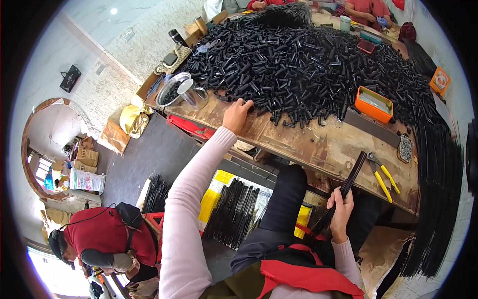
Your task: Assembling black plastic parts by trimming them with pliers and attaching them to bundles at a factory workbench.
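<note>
A large heap of short black tubes (298,70) covers the wooden workbench (294,142). At the heap's near left edge is my left hand (236,115), its fingers curled down at the tubes; what they pinch is hidden. My right hand (341,212), low beside the bench's front edge, is closed around a bundle of thin black rods (354,172), which stands tilted with its upper end near the bench edge. Yellow-handled pliers (383,177) lie right of the rods. A clear mug (191,94) and a metal bowl (167,92) of black pieces stand left of my left hand.
An orange box (373,104) and a small tray of metal bits (405,148) sit on the right. Long black rods (438,199) hang off the bench's right end. More rods (231,214) lie below. A person in red (112,231) bends at lower left; others sit across.
</note>
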Demonstrator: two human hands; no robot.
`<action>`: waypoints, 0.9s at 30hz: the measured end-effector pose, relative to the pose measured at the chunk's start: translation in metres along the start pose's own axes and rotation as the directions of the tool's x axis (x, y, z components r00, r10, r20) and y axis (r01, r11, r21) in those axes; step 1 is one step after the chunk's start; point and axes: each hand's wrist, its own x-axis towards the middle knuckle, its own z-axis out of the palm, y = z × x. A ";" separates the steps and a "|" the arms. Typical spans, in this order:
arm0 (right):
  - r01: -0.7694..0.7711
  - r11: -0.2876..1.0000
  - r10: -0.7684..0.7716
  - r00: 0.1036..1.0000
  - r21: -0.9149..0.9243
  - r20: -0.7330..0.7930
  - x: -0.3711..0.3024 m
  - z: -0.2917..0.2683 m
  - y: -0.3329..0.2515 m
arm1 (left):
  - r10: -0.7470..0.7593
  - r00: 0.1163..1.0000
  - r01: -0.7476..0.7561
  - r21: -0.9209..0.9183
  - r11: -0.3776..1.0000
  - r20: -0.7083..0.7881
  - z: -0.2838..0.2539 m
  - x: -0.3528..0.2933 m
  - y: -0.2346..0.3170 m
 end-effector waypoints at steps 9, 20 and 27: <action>0.015 0.999 -0.015 1.000 -0.036 0.005 0.001 -0.006 -0.006 | -0.485 0.862 0.318 -0.589 0.743 -0.147 -0.012 -0.013 0.011; 0.005 1.000 -0.005 1.000 0.003 -0.011 -0.005 -0.008 -0.002 | -0.484 0.875 0.470 -0.252 0.846 0.008 0.026 0.035 -0.011; 0.051 0.999 -0.051 0.999 -0.007 0.019 -0.007 -0.004 -0.009 | -0.730 0.682 0.446 -0.767 0.462 -0.043 0.020 0.004 0.038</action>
